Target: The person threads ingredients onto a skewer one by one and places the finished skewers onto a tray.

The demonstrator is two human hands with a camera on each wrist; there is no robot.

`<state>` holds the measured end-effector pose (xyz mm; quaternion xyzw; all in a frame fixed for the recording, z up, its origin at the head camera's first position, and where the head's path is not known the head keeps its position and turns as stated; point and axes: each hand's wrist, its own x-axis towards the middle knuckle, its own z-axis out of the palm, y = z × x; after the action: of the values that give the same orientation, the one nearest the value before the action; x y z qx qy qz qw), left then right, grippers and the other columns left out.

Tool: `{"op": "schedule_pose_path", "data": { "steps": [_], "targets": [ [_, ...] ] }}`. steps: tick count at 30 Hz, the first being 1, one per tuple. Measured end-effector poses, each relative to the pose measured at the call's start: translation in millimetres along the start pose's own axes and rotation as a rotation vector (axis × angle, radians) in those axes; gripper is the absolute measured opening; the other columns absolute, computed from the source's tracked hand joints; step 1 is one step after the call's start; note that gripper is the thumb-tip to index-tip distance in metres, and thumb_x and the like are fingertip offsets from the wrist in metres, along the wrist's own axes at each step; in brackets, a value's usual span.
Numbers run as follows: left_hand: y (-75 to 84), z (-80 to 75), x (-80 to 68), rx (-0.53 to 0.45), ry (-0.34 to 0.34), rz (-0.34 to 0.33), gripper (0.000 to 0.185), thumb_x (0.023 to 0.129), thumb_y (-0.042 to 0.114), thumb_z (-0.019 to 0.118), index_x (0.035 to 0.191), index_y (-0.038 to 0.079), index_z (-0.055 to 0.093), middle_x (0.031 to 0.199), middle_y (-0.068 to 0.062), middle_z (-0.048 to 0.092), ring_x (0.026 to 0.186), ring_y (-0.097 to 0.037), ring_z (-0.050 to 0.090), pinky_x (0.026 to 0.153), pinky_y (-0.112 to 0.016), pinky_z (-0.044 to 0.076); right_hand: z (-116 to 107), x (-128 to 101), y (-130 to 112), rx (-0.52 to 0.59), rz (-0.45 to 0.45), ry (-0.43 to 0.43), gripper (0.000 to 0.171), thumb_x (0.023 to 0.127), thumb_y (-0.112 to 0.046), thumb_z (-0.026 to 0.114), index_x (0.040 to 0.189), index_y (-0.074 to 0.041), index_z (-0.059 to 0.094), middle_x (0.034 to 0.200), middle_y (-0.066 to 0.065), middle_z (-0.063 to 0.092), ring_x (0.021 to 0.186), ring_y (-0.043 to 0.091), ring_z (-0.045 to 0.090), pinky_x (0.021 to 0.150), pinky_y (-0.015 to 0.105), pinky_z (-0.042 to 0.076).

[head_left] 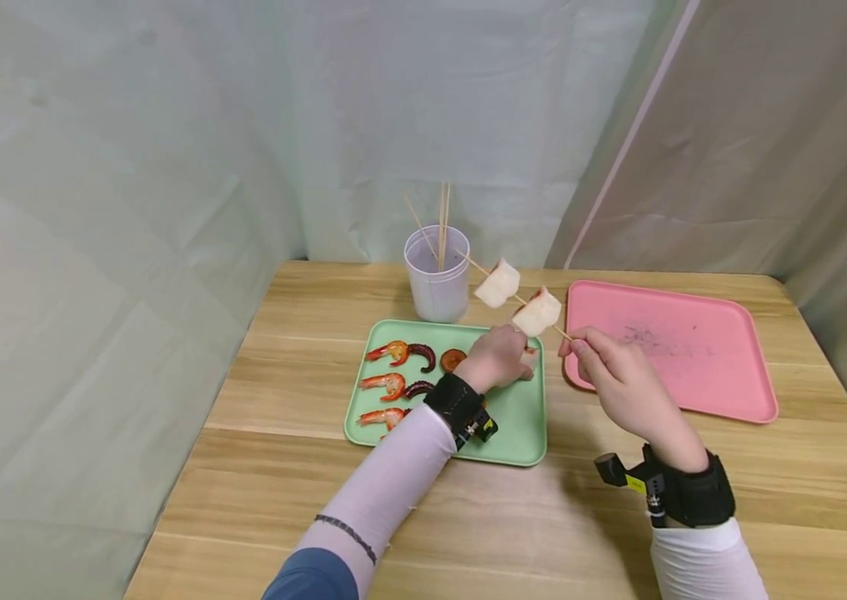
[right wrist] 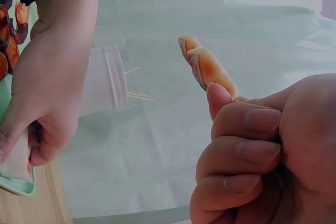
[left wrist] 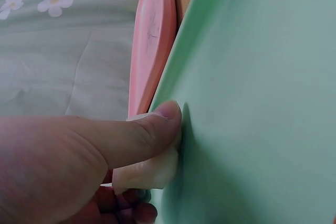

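My right hand (head_left: 603,360) pinches the near end of a thin wooden skewer (head_left: 560,331) that slants up and to the left. Two pale food pieces are threaded on it, one (head_left: 538,313) close to my fingers and one (head_left: 498,283) higher up; they appear edge-on as an orange-tinted slice (right wrist: 209,69) in the right wrist view. My left hand (head_left: 500,357) is down on the right part of the green tray (head_left: 521,417), where thumb and fingers pinch another pale piece (left wrist: 149,170) against the tray surface (left wrist: 262,103).
On the left of the green tray lie several orange shrimps (head_left: 386,385), dark octopus tentacles (head_left: 422,356) and a brown round slice (head_left: 453,359). A white cup (head_left: 438,283) of skewers stands behind it. A pink tray (head_left: 671,350) lies to the right on the wooden table (head_left: 543,517).
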<state>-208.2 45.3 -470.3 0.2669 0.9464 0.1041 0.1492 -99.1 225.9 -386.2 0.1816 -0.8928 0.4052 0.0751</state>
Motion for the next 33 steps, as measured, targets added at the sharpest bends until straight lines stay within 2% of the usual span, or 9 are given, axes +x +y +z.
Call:
{"op": "schedule_pose_path", "data": {
  "steps": [4, 9, 12, 17, 21, 24, 28, 33],
  "targets": [
    [0.1, 0.5, -0.6, -0.015, 0.002, -0.006, 0.042, 0.094, 0.043, 0.084, 0.117, 0.011, 0.072, 0.116, -0.006, 0.068, 0.102, -0.020, 0.064, 0.087, -0.035, 0.055, 0, 0, 0, 0.004, -0.004, -0.002, 0.024, 0.116, -0.013, 0.047, 0.108, -0.011, 0.069, 0.069, -0.007, 0.045, 0.058, 0.010, 0.042, 0.056, 0.030, 0.037],
    [-1.0, 0.3, -3.1, -0.023, 0.021, 0.003, 0.042, 0.092, 0.042, 0.086, 0.118, 0.011, 0.072, 0.114, -0.005, 0.068, 0.103, -0.019, 0.064, 0.086, -0.035, 0.056, 0, 1, 2, 0.016, -0.012, 0.002, 0.024, 0.116, -0.012, 0.046, 0.107, -0.010, 0.069, 0.068, -0.006, 0.044, 0.056, 0.010, 0.041, 0.055, 0.030, 0.037],
    [-1.2, -0.5, -4.6, -0.033, 0.041, 0.015, 0.037, 0.092, 0.040, 0.086, 0.113, 0.012, 0.072, 0.111, -0.004, 0.068, 0.100, -0.018, 0.064, 0.082, -0.034, 0.055, 0, 1, 3, 0.013, -0.018, 0.004, 0.025, 0.116, -0.012, 0.045, 0.106, -0.011, 0.068, 0.067, -0.006, 0.043, 0.056, 0.011, 0.041, 0.055, 0.030, 0.037],
    [-2.6, -2.8, -7.5, -0.095, 0.102, 0.029, 0.026, 0.095, 0.035, 0.085, 0.104, 0.015, 0.070, 0.105, 0.000, 0.065, 0.089, -0.016, 0.061, 0.074, -0.030, 0.051, 1, 1, 5, 0.009, -0.023, 0.003, 0.025, 0.116, -0.013, 0.045, 0.107, -0.010, 0.067, 0.067, -0.006, 0.043, 0.056, 0.011, 0.041, 0.054, 0.030, 0.037],
    [-5.4, -7.3, -14.8, -0.149, 0.153, 0.043, 0.027, 0.094, 0.031, 0.086, 0.109, 0.013, 0.071, 0.106, 0.000, 0.064, 0.087, -0.014, 0.060, 0.073, -0.028, 0.051, 1, 1, 5, 0.003, -0.026, 0.003, 0.025, 0.117, -0.013, 0.045, 0.107, -0.010, 0.068, 0.067, -0.006, 0.043, 0.055, 0.011, 0.041, 0.054, 0.031, 0.036],
    [-10.8, -11.0, -22.6, -0.187, 0.213, 0.086, 0.028, 0.094, 0.025, 0.087, 0.112, 0.009, 0.072, 0.106, -0.002, 0.066, 0.091, -0.016, 0.061, 0.077, -0.028, 0.052, 1, 2, 5, -0.003, -0.029, 0.001, 0.025, 0.117, -0.013, 0.045, 0.107, -0.010, 0.068, 0.067, -0.006, 0.042, 0.055, 0.010, 0.040, 0.054, 0.031, 0.036],
    [-21.6, -15.9, -33.8, -0.271, 0.284, 0.128, 0.027, 0.095, 0.021, 0.085, 0.112, 0.007, 0.070, 0.108, -0.005, 0.067, 0.095, -0.018, 0.061, 0.083, -0.030, 0.051, 0, 2, 5, -0.012, -0.038, 0.004, 0.025, 0.116, -0.012, 0.045, 0.107, -0.010, 0.068, 0.067, -0.007, 0.043, 0.056, 0.009, 0.041, 0.054, 0.030, 0.037],
    [-37.2, -20.7, -52.4, -0.511, 0.357, 0.118, 0.027, 0.097, 0.021, 0.083, 0.115, 0.005, 0.069, 0.109, -0.007, 0.064, 0.092, -0.020, 0.059, 0.081, -0.032, 0.050, 1, 1, 7, -0.017, -0.038, 0.005, 0.025, 0.116, -0.012, 0.045, 0.107, -0.009, 0.068, 0.068, -0.006, 0.044, 0.057, 0.010, 0.042, 0.055, 0.030, 0.037]
  ]
}}
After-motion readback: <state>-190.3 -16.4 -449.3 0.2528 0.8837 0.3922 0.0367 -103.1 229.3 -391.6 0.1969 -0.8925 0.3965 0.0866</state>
